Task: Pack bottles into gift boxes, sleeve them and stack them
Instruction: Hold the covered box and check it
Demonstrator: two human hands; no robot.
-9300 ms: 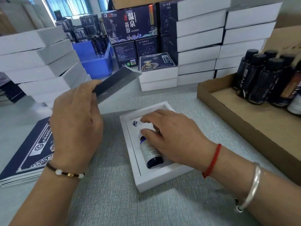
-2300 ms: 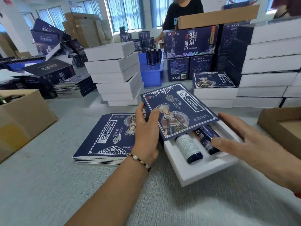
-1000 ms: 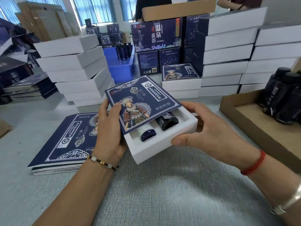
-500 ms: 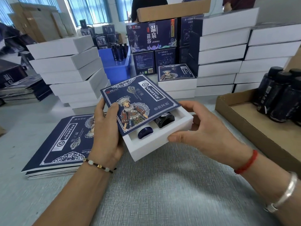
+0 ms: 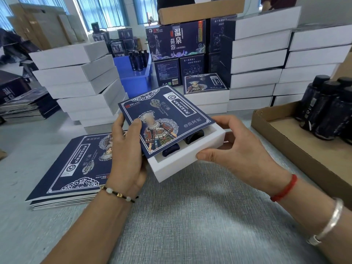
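Sleeving step, under way. Left hand (image 5: 126, 149) grips the printed navy sleeve (image 5: 162, 121) by its near-left edge, fingers curled round it, thumb on top. Right hand (image 5: 234, 151) holds the white gift box (image 5: 182, 161) at its right end, fingers curled round the far side, thumb on the near wall. Box and sleeve are held just above the table (image 5: 190, 216), near its middle.

Sleeve covers most of the box; the near end is uncovered, showing the bases of two dark bottles (image 5: 171, 149) lying side by side in the tray.

Done, as far as visible: this box filled; one sleeved box (image 5: 205, 86) tops a short pile at the far side. Left: push the sleeve home, then stack.

More to come, likely: flat sleeves (image 5: 76, 164) piled at the left, loose bottles (image 5: 323, 111) in a cardboard tray (image 5: 285, 138) at the right edge, white boxes (image 5: 80, 77) stacked behind.
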